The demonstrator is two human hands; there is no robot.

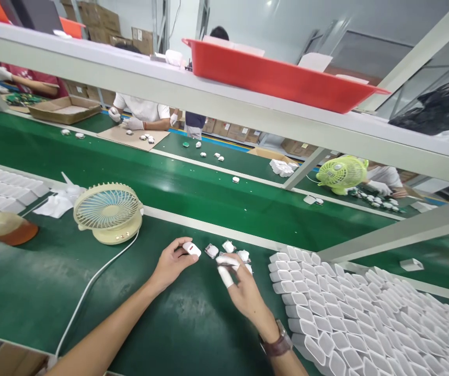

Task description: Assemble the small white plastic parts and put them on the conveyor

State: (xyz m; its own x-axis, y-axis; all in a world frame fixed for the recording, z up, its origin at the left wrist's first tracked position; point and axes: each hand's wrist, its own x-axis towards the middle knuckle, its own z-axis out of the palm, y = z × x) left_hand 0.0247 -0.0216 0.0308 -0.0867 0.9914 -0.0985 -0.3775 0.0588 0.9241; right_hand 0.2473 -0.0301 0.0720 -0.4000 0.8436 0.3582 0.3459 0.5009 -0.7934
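Between the thumb and fingers of my left hand point(172, 262) is a small white charger housing point(192, 249) with a red slot in its end. My right hand point(242, 284), with white covers on its fingertips, is just to the right, over a few small white electronic parts point(229, 246). Its thumb and finger come together around something small and dark, too blurred to name. One more of these parts point(211, 251) lies on the green mat between my two hands. The fingers of my right hand hide some of the group.
Many white open-ended housings point(337, 318) stand packed at the right. A cream fan point(110, 211) with a trailing cable point(87, 292) sits at the left, near an orange-brown bottle point(14, 230). Beyond runs a green conveyor point(169, 180). Overhead, a shelf bears a red tray point(279, 75). Co-workers sit across.
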